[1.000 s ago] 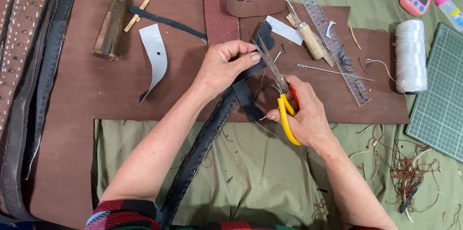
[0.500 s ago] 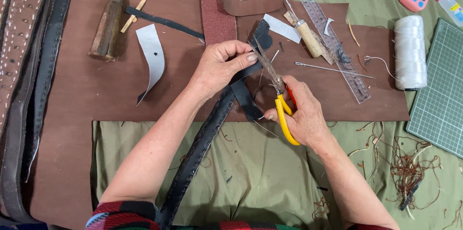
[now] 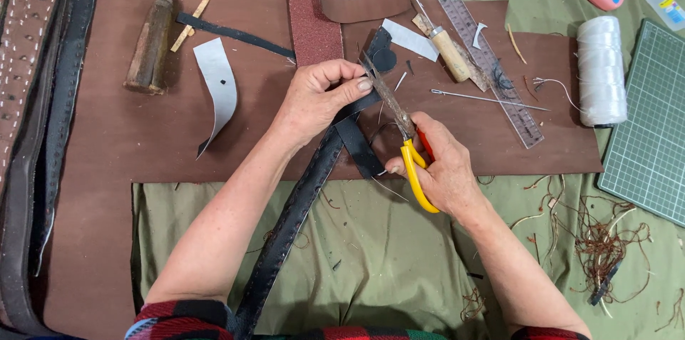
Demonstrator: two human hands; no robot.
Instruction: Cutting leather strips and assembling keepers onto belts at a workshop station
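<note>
Left hand (image 3: 317, 101) pinches a black stitched leather strap (image 3: 296, 204) at centre frame. Right hand (image 3: 442, 165) grips yellow-handled scissors (image 3: 399, 122), their rusty blades nearly closed at the strap's end.

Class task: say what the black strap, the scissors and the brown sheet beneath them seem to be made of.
Black strap: probably leather, matte, with stitch holes along its edges. Scissors: dull, rusty-looking metal blades, glossy yellow handles, likely plastic. Brown sheet: looks like leather or suede, with a flat, napped, unshiny surface.

The black strap (image 3: 292, 219) runs off the bottom edge; the wooden-handled tool (image 3: 151, 40) is cut off at top.
</note>
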